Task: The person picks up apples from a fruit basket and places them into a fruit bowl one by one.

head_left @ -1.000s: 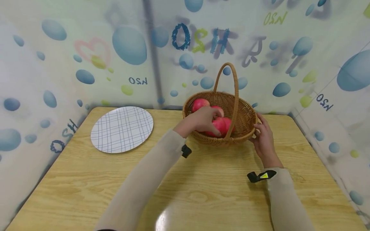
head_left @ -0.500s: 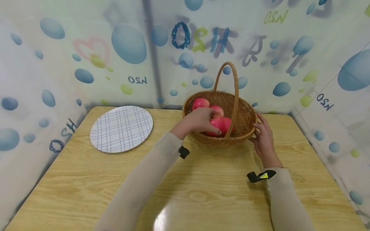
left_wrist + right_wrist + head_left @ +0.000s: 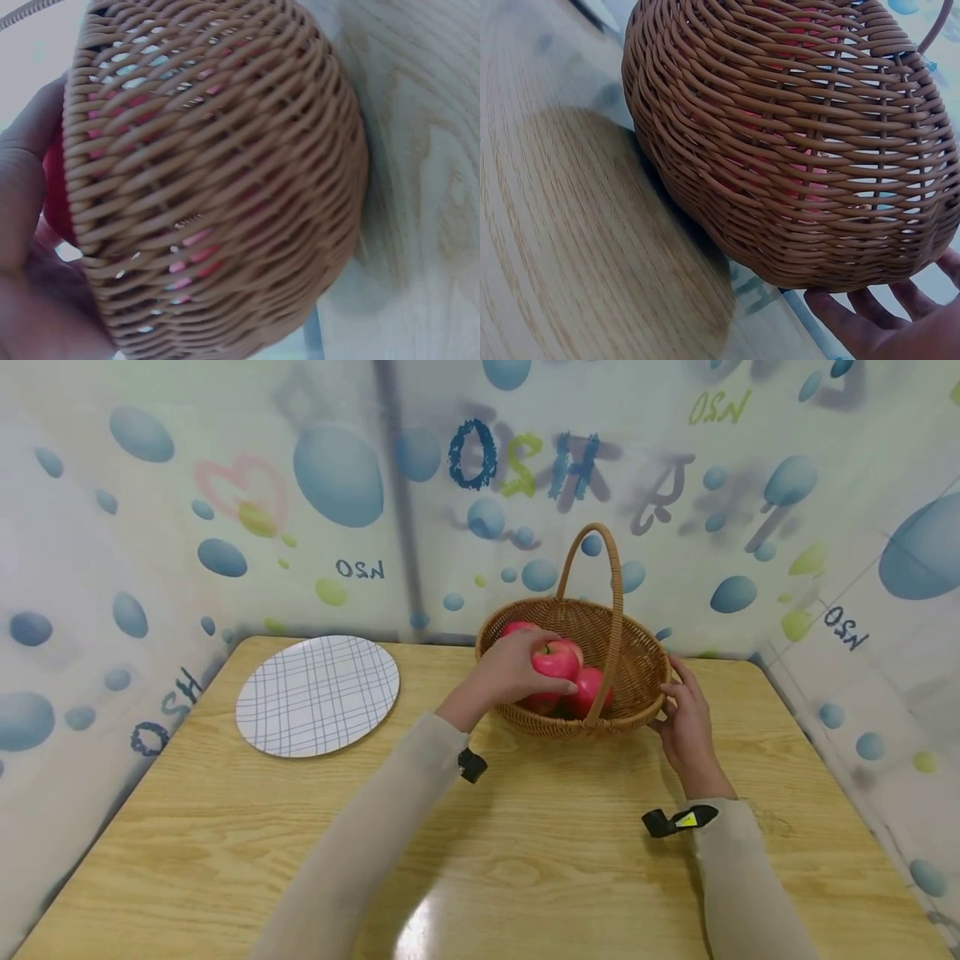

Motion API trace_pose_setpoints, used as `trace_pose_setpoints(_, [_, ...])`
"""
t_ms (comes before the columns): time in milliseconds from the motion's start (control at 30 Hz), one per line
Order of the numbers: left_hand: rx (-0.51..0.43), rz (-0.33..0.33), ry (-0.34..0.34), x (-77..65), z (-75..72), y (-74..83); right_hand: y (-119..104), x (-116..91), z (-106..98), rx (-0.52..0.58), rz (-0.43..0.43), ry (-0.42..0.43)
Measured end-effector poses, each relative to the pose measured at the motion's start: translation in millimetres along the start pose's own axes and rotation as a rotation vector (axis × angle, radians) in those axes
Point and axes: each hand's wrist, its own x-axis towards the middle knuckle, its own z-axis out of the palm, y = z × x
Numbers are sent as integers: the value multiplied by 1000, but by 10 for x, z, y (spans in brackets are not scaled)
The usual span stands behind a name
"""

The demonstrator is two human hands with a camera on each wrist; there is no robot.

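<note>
In the head view a brown wicker basket (image 3: 641,672) with a tall arched handle stands at the back of the table. My left hand (image 3: 504,670) reaches over its near left rim and grips a red apple (image 3: 558,662), fingers on the far side and thumb on the near side. Other apples (image 3: 591,693) lie below and behind it, partly hidden by the hand. My right hand (image 3: 686,727) holds the basket's right end at the rim. The right wrist view has its fingertips (image 3: 832,311) against the wicker. Through the weave in the left wrist view, red patches show.
A white oval plate (image 3: 318,696) with blue crossing lines lies at the table's back left. The pale wooden table (image 3: 525,860) meets a patterned wall (image 3: 262,568) behind, with walls at both sides too. The basket's handle (image 3: 617,602) arches just right of the apples.
My left hand has raised an apple slightly from the others and tipped it, so its stem end shows. The right hand and basket have stayed in place.
</note>
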Motion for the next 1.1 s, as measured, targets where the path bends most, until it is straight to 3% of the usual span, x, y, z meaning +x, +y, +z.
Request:
trace_pose_setpoints(400, [-62,-29,5,4,30,-39,-13,1,-6,-1,-2,12])
trace_pose_setpoints(567, [-130,-67,77,15,49,-64,-5,-2,9,4,0,19])
trace_pose_setpoints(700, [-113,-91,125,0,59,-73,14,-2,28,8,-3,17])
trace_pose_setpoints(867, [-111,-56,151,-30,48,-70,36,-1,32,6,-6,19])
trace_pose_setpoints(1100, [-185,59,260,-135,-13,6,15,-23,13,19,2,30])
